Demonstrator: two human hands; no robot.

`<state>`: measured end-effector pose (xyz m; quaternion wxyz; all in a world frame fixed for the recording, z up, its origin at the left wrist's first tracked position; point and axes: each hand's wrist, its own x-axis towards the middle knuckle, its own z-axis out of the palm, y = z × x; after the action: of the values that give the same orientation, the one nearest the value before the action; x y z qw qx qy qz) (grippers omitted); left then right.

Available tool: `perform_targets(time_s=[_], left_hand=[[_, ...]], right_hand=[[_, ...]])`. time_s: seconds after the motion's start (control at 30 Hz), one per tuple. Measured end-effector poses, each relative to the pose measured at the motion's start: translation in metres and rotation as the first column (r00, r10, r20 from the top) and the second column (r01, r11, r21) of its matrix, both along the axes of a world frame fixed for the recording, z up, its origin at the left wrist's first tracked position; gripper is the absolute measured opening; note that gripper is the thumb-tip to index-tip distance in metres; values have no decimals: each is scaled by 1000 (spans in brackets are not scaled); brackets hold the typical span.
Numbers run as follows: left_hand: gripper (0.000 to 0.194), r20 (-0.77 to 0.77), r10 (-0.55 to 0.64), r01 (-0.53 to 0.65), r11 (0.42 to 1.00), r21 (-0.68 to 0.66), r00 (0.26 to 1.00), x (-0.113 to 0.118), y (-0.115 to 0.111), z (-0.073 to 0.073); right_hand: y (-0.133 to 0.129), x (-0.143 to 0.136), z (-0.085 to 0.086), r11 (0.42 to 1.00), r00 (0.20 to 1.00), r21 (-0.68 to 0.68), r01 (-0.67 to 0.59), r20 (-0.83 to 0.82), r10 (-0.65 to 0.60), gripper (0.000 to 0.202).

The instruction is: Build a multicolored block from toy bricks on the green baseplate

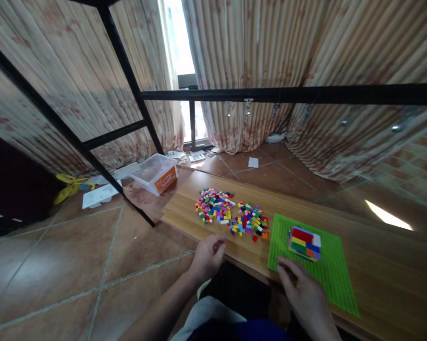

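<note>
My left hand (209, 258) is just off the near edge of the wooden table, its fingers curled in. Whether anything small sits in them I cannot make out. Over the near-left edge of a green baseplate (332, 265) is my right hand (302, 289), thumb and forefinger bent with a gap between them and no brick visible there. Beyond that hand, a block built of toy bricks (305, 242) stands on the baseplate, its top a patchwork of red, yellow, green, blue, orange and white. Loose toy bricks (213, 206) in many colours lie in two adjoining heaps left of the baseplate.
The long wooden table (185, 194) runs to the right. On the floor past its left end stands a clear plastic box (152, 173) with an orange label. A black metal frame (121, 57) rises in front of patterned curtains (249, 47). Papers (253, 162) lie on the tiles.
</note>
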<state>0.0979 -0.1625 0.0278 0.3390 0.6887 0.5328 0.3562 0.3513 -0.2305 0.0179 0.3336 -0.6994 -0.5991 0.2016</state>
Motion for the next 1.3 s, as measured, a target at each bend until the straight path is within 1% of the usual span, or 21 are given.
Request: perform_targets(time_s=[0.1,0.2,0.3,0.4,0.5,0.57,0.7,0.83,0.97,1.07,1.17,1.23,1.3], left_hand=[[18,-82,34,-27,996,80,996,-8,16,-3],[20,-169,50,-27,990,136,984,-8,32,-6],[21,-215,37,4,983,185,976,-3,48,-13],[20,-233,31,31,966,257,972,3,58,-21],[19,-237,65,13,950,313,969,7,60,-29],[19,-237,73,12,941,339,969,7,60,-32],[18,-230,78,13,929,371,970,7,59,-35],[17,-236,96,0,926,378,967,8,58,-37],[19,-243,93,6,926,378,966,8,58,-38],[20,-245,89,9,928,372,965,7,58,-39],[20,-249,91,8,929,370,964,7,58,-37],[20,-246,88,9,929,369,965,7,57,-36],[20,-243,79,16,931,366,967,7,57,-34]], right_hand=[[10,-14,1,997,997,-3,-76,14,76,30],[25,-27,8,991,991,-3,-135,22,135,29],[48,-39,17,985,984,16,-172,43,171,30],[81,-46,28,985,980,3,-174,102,173,29],[116,-49,36,989,973,4,-146,181,143,27],[140,-52,38,989,956,-4,-145,256,141,27],[182,-63,33,977,878,-73,-202,428,213,27],[210,-77,24,950,830,-114,-290,465,309,26],[222,-80,20,928,797,-136,-347,479,368,21],[222,-79,17,917,785,-139,-373,479,392,22],[218,-77,17,921,791,-125,-370,477,383,23],[214,-76,22,927,799,-109,-360,477,367,25],[207,-72,33,936,818,-75,-343,465,337,27]])
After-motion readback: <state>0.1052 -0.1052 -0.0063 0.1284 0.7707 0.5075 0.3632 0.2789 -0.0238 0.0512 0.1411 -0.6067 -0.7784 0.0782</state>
